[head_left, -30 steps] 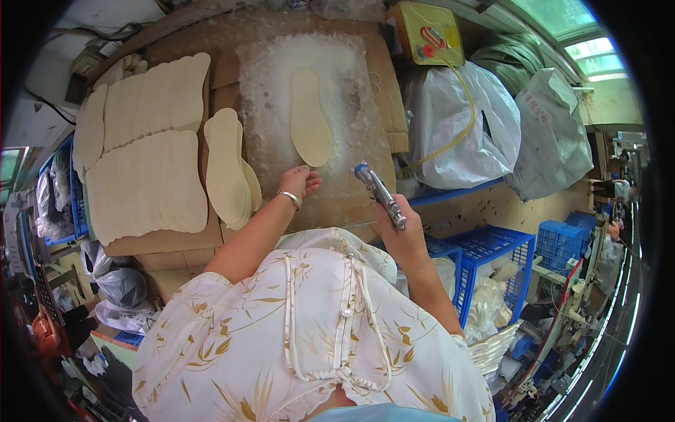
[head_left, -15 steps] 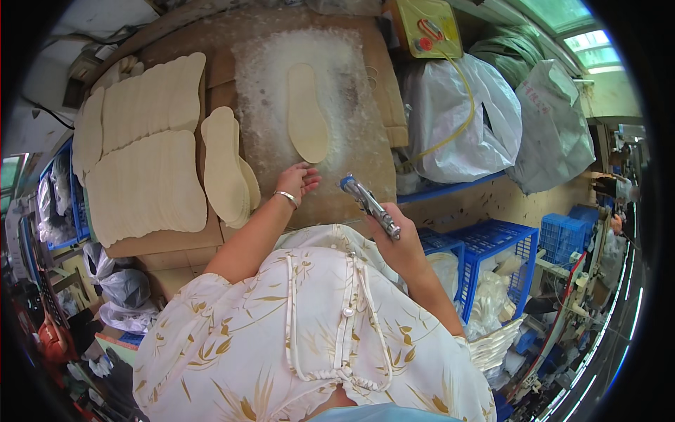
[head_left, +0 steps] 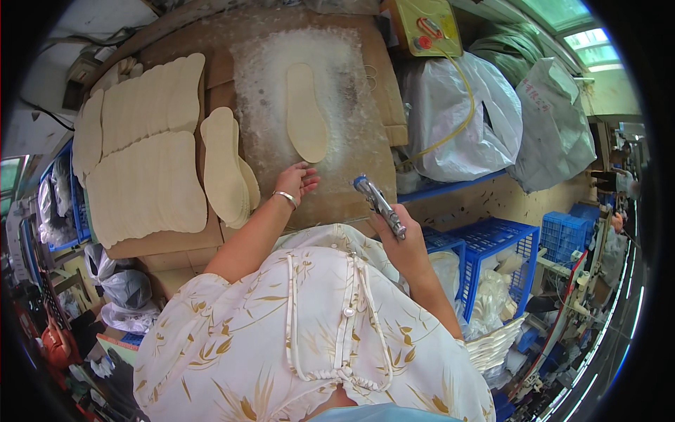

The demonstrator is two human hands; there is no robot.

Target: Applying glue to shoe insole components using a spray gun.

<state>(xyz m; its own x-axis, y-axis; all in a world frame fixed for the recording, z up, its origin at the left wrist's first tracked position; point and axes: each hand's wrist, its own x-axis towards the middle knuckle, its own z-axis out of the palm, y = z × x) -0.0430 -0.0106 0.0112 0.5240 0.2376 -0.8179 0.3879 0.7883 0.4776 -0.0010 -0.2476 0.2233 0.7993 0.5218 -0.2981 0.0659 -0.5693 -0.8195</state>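
A single cream insole (head_left: 306, 116) lies flat on a board coated with whitish residue. My left hand (head_left: 299, 181), a bracelet at its wrist, is just below the insole's near end with fingers loosely apart; nothing shows in it. In my right hand (head_left: 406, 243) is a silver spray gun (head_left: 380, 207) with a blue tip, pointing up and left, away to the right of the insole. A few stacked insoles (head_left: 225, 165) lie left of the board. Beyond them, many more insoles (head_left: 151, 179) lie in tight overlapping rows.
A yellow container (head_left: 422, 28) with a yellow hose (head_left: 464, 105) stands at the far right of the cardboard-covered table (head_left: 365, 204). White sacks (head_left: 460, 119) sit beside it. Blue plastic crates (head_left: 492, 243) and bagged pieces are to my right.
My right hand has moved slightly to the right with the spray gun, away from the insole. My left hand stays almost in place, and the insole lies where it was.
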